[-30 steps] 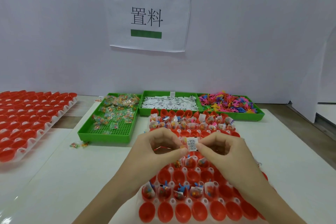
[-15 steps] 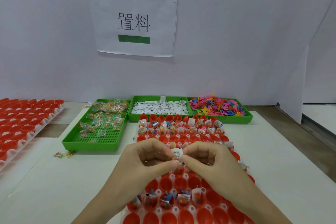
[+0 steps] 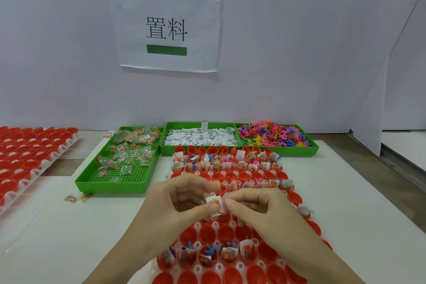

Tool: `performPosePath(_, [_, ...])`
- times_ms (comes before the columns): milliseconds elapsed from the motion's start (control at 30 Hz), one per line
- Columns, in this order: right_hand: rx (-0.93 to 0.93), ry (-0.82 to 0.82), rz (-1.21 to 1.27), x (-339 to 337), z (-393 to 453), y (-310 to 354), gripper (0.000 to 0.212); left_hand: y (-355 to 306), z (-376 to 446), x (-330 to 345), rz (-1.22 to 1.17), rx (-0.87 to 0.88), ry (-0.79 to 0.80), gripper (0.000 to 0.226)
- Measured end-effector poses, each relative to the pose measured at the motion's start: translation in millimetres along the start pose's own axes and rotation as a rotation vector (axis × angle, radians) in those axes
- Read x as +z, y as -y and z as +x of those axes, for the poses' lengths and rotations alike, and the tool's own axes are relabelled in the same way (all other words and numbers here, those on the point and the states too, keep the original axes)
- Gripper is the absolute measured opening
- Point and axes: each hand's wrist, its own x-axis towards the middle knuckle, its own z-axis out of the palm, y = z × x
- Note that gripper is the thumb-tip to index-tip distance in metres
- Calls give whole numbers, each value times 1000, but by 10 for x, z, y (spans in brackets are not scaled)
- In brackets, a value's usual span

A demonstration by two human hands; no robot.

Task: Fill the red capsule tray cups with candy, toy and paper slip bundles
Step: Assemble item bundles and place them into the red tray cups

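Observation:
My left hand (image 3: 182, 200) and my right hand (image 3: 255, 207) meet above the red capsule tray (image 3: 214, 235). Together they pinch a small bundle (image 3: 215, 204): a white paper slip wrapped round a clear candy packet. Some cups in the tray's far rows and one near row hold bundles; other cups show bare red. Behind the tray stand three green bins: candy packets (image 3: 129, 145), paper slips (image 3: 200, 137) and coloured plastic toys (image 3: 274, 134).
A second tray of red cups (image 3: 25, 157) lies at the far left. A loose candy packet (image 3: 73, 198) sits on the white table by the candy bin. A paper sign (image 3: 167, 27) hangs on the back wall. A white partition stands at right.
The view has tilted upward, so hands and trays sit lower in frame. Both hands keep pinching the bundle; the slip now wraps more closely round the candy packet.

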Motion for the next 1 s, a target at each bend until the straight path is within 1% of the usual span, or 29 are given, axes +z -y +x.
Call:
performPosePath(133, [23, 25, -98, -77, 2, 29, 19, 1, -12, -8, 71, -16, 18, 24])
performPosePath(233, [-16, -15, -114, -190, 49, 63, 24, -15, -18, -19, 110, -12, 22, 19])
performPosePath(333, [-40, -124, -189, -384, 214, 67, 26, -41, -24, -36, 80, -37, 23, 17])
performPosePath(467, [-18, -276, -407, -699, 683, -41, 19, -71, -24, -46, 35, -35, 14, 12])
performPosePath(567, [-6, -347, -627, -976, 1124, -206, 19, -80, -15, -50, 34, -14, -21, 11])
performPosePath(700, [36, -352, -880, -1343, 1619, -478, 21, -55, -4, -76, 65, -14, -57, 12])
performPosePath(800, [81, -293, -1030, -1555, 1832, -650, 17, -47, 2, -100, 61, -32, -60, 13])
performPosePath(900, [125, -250, -1086, -1656, 1926, -735, 15, -52, 3, -114, 51, -37, -50, 11])
performPosePath(1000, [123, -234, -1103, -1674, 1976, -747, 13, -49, 4, -126, 56, -34, -38, 11])
